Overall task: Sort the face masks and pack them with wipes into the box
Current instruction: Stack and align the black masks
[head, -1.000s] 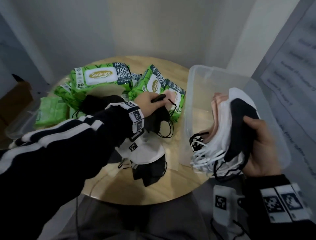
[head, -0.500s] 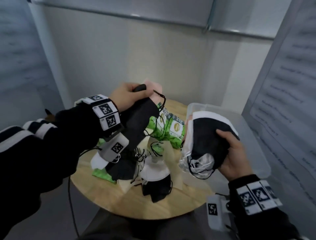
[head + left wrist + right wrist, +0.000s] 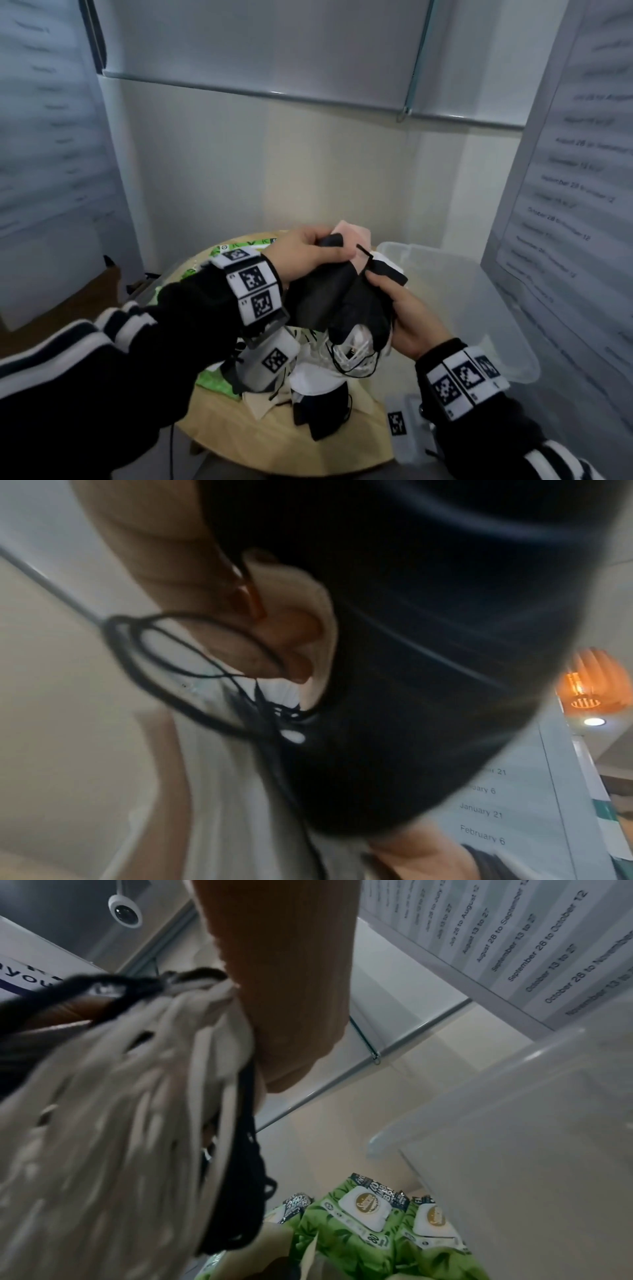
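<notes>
My left hand [image 3: 308, 253] grips a black face mask [image 3: 322, 301] and lays it against the stack of masks [image 3: 363, 318] held up in my right hand [image 3: 400, 308]. The stack holds black, white and pink masks, with white and black ear loops [image 3: 349, 353] hanging below. In the left wrist view the black mask [image 3: 428, 669] fills the frame with its ear loop [image 3: 164, 653] dangling. The right wrist view shows the white masks [image 3: 113, 1110] bunched under my thumb. The clear plastic box [image 3: 479, 308] stands at the right on the round wooden table [image 3: 246, 442]. Green wipes packs [image 3: 369, 1229] lie beyond.
More black and white masks [image 3: 318, 394] lie loose on the table under my hands. A green wipes pack [image 3: 215, 380] shows under my left wrist. Walls with printed sheets [image 3: 575, 192] close in on both sides and behind the table.
My left hand lifted a black mask off the table and carried it right to the stack. My right hand brought the stack in from over the box. The head view tilted upward.
</notes>
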A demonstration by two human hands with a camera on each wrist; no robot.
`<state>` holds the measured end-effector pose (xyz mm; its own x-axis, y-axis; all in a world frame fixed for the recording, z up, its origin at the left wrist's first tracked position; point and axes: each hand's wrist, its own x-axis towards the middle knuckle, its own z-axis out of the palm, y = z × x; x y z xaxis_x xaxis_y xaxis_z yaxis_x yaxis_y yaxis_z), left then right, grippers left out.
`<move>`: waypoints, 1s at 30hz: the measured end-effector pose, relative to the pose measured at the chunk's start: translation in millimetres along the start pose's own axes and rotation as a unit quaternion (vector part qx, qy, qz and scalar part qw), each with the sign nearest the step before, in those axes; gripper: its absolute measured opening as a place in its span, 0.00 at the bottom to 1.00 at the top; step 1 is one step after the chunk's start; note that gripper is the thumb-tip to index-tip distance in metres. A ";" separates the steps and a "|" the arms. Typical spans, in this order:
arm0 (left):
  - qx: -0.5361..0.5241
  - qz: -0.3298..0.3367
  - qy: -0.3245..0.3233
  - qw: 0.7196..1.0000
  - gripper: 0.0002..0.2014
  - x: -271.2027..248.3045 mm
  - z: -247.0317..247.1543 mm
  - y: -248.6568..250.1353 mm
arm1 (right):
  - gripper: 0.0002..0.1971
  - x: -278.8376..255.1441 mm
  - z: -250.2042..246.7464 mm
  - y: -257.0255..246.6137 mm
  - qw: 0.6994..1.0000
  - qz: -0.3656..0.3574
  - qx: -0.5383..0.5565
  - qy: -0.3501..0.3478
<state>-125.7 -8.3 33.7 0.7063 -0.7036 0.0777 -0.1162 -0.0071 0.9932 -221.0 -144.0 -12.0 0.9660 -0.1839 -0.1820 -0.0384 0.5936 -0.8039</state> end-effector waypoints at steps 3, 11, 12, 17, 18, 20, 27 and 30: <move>-0.006 0.007 -0.005 1.000 0.05 -6.0 4.2 2.7 | 0.19 -0.3 1.9 0.9 1.000 -0.006 0.003 -0.015; 0.031 0.013 -0.011 0.999 0.03 -8.7 -0.1 17.6 | 0.19 -0.6 2.4 -1.1 0.999 -0.005 0.011 -0.033; 0.068 0.014 -0.001 0.998 0.05 -8.0 -2.6 14.5 | 0.18 -1.3 2.9 -1.5 0.999 -0.008 0.013 -0.034; 0.123 0.011 0.027 0.992 0.06 -7.0 -12.1 3.8 | 0.22 -4.4 2.4 -5.5 0.999 -0.018 -0.007 -0.047; 0.117 0.006 0.031 0.993 0.07 -6.7 -12.0 3.9 | 0.23 -4.7 2.1 -5.9 0.998 -0.026 -0.011 -0.048; 0.107 0.000 0.037 0.994 0.05 -4.5 -11.0 4.2 | 0.24 -5.2 1.5 -6.2 0.997 -0.047 -0.016 -0.055; 0.131 0.034 0.009 0.991 0.09 -6.3 -9.9 13.3 | 0.21 -5.9 -3.6 -9.1 0.994 -0.083 -0.043 -0.059; 0.128 0.058 0.078 0.987 0.05 -5.2 -18.8 20.6 | 0.22 -4.4 -9.7 -9.5 0.995 -0.084 -0.048 -0.036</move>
<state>-118.6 8.6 55.4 0.7744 -0.5922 0.2226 -0.3619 -0.1260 0.9237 -227.4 -156.5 -9.1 0.9764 -0.2160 -0.0029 0.1039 0.4811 -0.8705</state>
